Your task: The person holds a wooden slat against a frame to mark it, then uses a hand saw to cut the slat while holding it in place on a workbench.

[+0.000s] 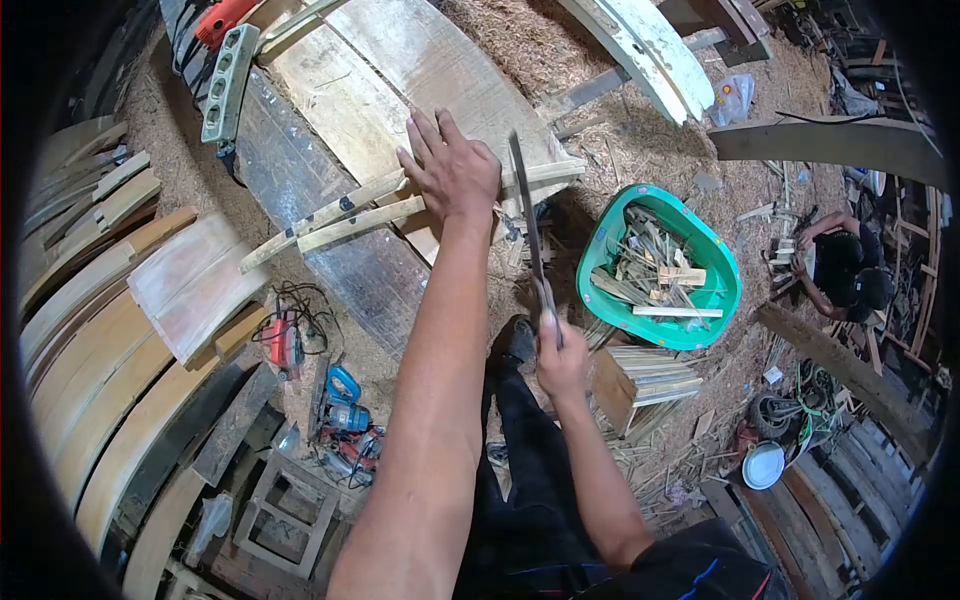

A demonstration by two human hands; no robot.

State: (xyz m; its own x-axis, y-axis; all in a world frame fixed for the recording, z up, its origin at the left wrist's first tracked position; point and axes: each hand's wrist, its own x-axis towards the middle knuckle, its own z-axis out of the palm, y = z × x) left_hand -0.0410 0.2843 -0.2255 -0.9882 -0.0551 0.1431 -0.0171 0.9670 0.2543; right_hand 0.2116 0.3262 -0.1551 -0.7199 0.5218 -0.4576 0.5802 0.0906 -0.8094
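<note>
My left hand [455, 172] presses down on two narrow curved wooden strips [365, 217], its fingers spread over them and the wide board [385, 65] beneath. Dark marks show on the strips left of the hand. In my right hand [561, 358] is the handle of a long, thin machete [525, 190], its blade pointing up and away from me. The blade crosses over the strips near their right end, just right of my left hand. Whether it touches them I cannot tell.
A green basin [733, 260] of wood scraps stands at the right. Power tools [347, 415] and cables lie on the floor at the lower left, near stacked curved boards [110, 370]. A power strip [228, 85] rests at the upper left. Another person [845, 262] crouches at the far right.
</note>
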